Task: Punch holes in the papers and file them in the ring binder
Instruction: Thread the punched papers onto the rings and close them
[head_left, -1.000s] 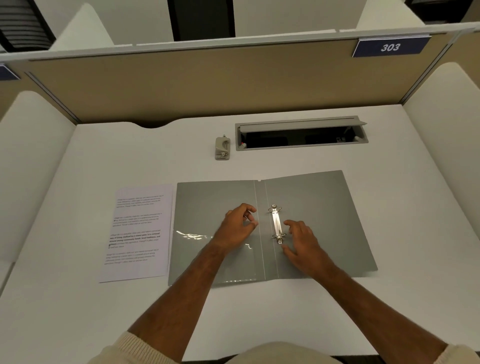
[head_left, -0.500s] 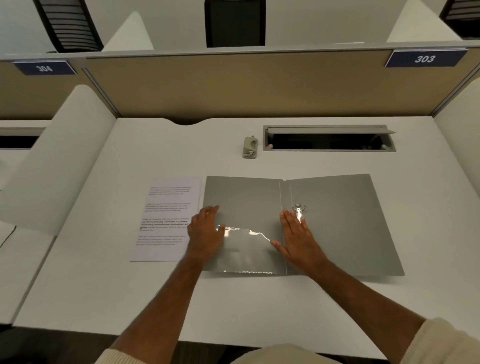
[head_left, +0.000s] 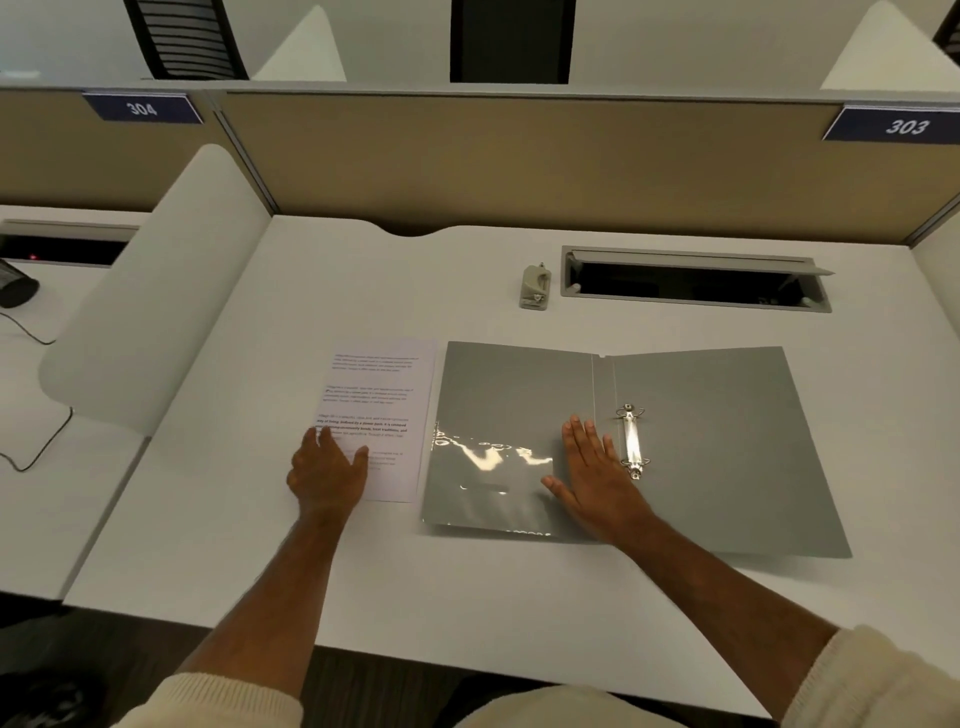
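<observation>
Here the ring binder (head_left: 701, 441) lies open flat near the desk's (head_left: 363, 582) front edge. The right hand (head_left: 597, 478) presses on it beside the rings, fingers straight. The left hand (head_left: 327, 475), fingers spread, rests on the papers (head_left: 382, 405) just left of it. The hole punch (head_left: 535, 287) stands toward the back edge.

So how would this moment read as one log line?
left hand flat on papers | right hand flat on open binder | punch untouched

Two desk numbers readable
Blue plate (head_left: 141, 108) at 11 o'clock reads "304"; blue plate (head_left: 905, 126) at 1 o'clock reads "303"; the printed sheet (head_left: 382, 410) is illegible.
</observation>
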